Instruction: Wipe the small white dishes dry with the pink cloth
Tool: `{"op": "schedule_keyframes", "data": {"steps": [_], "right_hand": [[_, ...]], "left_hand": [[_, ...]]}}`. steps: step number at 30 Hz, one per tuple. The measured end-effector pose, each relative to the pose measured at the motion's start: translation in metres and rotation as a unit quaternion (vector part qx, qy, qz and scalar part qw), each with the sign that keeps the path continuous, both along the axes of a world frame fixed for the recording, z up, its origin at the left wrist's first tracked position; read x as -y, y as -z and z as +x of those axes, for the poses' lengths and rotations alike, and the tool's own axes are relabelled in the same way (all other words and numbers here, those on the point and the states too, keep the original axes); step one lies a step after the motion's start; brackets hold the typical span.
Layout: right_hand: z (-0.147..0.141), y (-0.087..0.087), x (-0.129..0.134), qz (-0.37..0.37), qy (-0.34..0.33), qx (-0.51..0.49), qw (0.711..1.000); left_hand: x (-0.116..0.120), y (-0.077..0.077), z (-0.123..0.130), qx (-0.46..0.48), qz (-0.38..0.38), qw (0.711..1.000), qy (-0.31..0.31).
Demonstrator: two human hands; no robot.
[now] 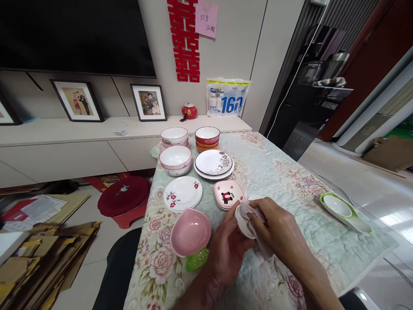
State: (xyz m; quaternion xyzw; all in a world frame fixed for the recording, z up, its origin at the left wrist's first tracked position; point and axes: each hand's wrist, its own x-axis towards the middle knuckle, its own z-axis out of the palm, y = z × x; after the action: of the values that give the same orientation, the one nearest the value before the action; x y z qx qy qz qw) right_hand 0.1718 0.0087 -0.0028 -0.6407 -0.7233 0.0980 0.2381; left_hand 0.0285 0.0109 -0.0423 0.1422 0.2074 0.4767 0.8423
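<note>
Low over the near part of the table, my left hand (227,246) is wrapped round a small white dish (241,224), tilted toward me. My right hand (278,221) pinches a thin white tissue (263,247) and presses it against the inside of the dish. Just beyond my hands lies a square pink cat-pattern plate (229,193), with another white piece (256,198) partly hidden behind my right fingers. Left of my hands sits a pink peach-shaped bowl (191,232) with a green leaf part (196,259).
Flower-pattern plates (183,193), brown-rimmed plates (214,162), white bowls (176,157) and red and orange bowls (207,135) stand stacked farther back. At the right lies a green-edged dish (345,213). A red stool (124,196) is left of the cloth-covered table (258,157).
</note>
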Motion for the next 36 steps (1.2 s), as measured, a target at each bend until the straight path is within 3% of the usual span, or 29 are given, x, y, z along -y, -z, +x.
{"op": "schedule_keyframes", "data": {"steps": [3, 5, 10, 15, 22, 29, 33, 36], "right_hand": [[-0.007, 0.006, -0.001, 0.001, 0.001, 0.020, 1.000], [-0.008, 0.004, -0.002, -0.001, -0.022, -0.022, 1.000], [0.002, -0.009, -0.004, -0.059, -0.151, -0.155, 0.975], [0.010, -0.014, -0.003, -0.091, -0.238, -0.140, 0.957], [0.005, -0.014, 0.006, -0.065, -0.180, -0.011, 0.982], [0.000, 0.007, -0.003, 0.089, -0.149, -0.009, 0.985], [0.000, 0.014, -0.008, 0.038, -0.086, 0.019, 0.995], [0.002, 0.009, -0.008, -0.039, -0.087, 0.010, 0.995]], "left_hand": [[0.001, 0.001, 0.001, -0.005, 0.037, 0.999, 0.005], [0.002, 0.003, 0.001, 0.001, 0.051, 0.999, 0.001], [0.000, 0.009, -0.001, 0.015, 0.050, 0.999, -0.002], [-0.003, 0.007, -0.004, 0.006, 0.017, 1.000, -0.020], [-0.002, 0.010, 0.001, 0.010, 0.040, 0.999, 0.000], [0.000, 0.010, 0.001, 0.009, 0.061, 0.998, 0.030], [0.000, 0.008, 0.000, -0.039, 0.087, 0.995, -0.011], [0.000, 0.012, -0.001, -0.091, 0.127, 0.986, -0.060]]}}
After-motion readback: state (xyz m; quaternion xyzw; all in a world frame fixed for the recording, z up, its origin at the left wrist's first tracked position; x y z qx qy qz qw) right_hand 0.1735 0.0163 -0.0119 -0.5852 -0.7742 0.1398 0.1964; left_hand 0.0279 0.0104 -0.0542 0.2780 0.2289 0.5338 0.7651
